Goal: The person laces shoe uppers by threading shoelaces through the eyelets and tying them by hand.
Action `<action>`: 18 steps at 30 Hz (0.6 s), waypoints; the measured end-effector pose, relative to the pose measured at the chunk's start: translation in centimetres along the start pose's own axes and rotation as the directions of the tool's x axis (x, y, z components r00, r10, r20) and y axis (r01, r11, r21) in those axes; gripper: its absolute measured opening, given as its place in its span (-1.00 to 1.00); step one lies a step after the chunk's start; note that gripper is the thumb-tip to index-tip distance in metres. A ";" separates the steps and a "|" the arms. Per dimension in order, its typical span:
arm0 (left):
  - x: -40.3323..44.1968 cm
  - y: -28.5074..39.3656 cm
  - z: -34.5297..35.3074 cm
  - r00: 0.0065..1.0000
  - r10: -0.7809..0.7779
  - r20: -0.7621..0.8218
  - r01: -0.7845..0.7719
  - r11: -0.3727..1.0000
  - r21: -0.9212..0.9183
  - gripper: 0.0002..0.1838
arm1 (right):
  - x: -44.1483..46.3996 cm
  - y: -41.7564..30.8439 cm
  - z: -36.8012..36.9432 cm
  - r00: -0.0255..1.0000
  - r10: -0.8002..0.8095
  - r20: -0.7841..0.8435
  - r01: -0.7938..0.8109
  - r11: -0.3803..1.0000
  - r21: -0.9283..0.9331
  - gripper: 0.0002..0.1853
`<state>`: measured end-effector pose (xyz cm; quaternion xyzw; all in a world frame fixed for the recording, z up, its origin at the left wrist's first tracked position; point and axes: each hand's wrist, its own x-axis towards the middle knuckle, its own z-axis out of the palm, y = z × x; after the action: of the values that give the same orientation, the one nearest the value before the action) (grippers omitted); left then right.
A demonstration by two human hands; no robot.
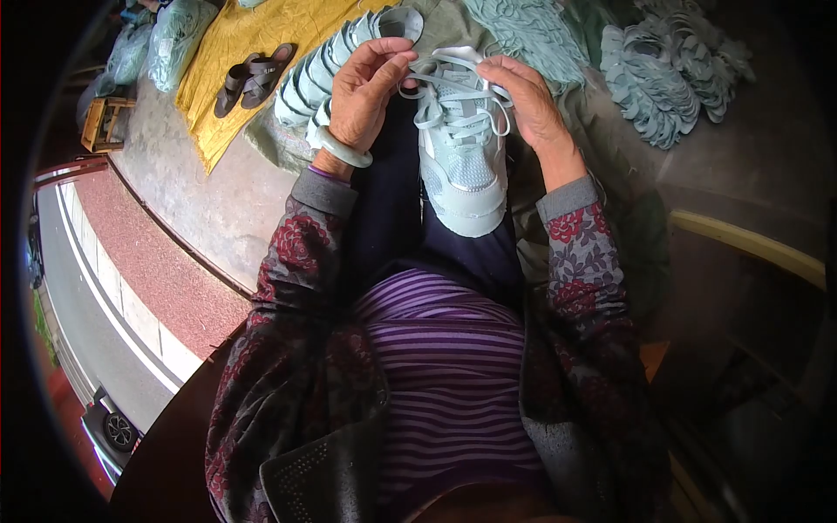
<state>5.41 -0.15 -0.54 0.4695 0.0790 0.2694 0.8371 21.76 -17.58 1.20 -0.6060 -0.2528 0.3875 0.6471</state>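
A pale mint sneaker upper [466, 170] rests toe toward me over my dark trousers. Its shoelace [471, 125] is threaded through the front, with loose loops near the collar. My left hand [364, 91], wearing a bangle [343, 148] at the wrist, is left of the collar, thumb and index finger pinched on the lace. On the other side, my right hand [528, 98] is closed with its fingertips on the lace at the collar's right edge. The exact grip of the right fingertips is partly hidden. Behind my left hand lies a row of nested mint uppers [305, 83].
Dark sandals [255, 78] lie on a yellow cloth [209, 96]. Bundles of mint shoe pieces [649, 83] are on the floor at right, with more mint strips [532, 35] at the back. Bagged pieces [179, 39] and a wooden stool [106, 122] stand at left, beside a road.
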 end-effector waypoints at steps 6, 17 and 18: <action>0.2 -0.4 -0.8 0.999 -0.030 0.015 0.031 0.998 -0.061 -0.76 | -0.2 -0.2 -0.4 0.997 -0.049 0.051 0.054 0.994 -0.096 -0.74; 0.3 -0.9 -0.6 0.997 -0.071 0.004 0.071 0.997 0.016 -0.77 | -2.1 -0.6 -1.2 0.990 -0.125 -0.063 0.118 0.988 -0.095 -0.63; 0.3 -1.0 -0.7 0.998 -0.061 0.028 0.061 0.998 0.011 -0.77 | -2.2 -0.6 -1.4 0.990 -0.124 -0.063 0.118 0.988 -0.096 -0.63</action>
<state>5.75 0.09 -1.69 0.4747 0.0826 0.2367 0.8437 21.68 -20.17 1.87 -0.6315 -0.2843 0.3143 0.6493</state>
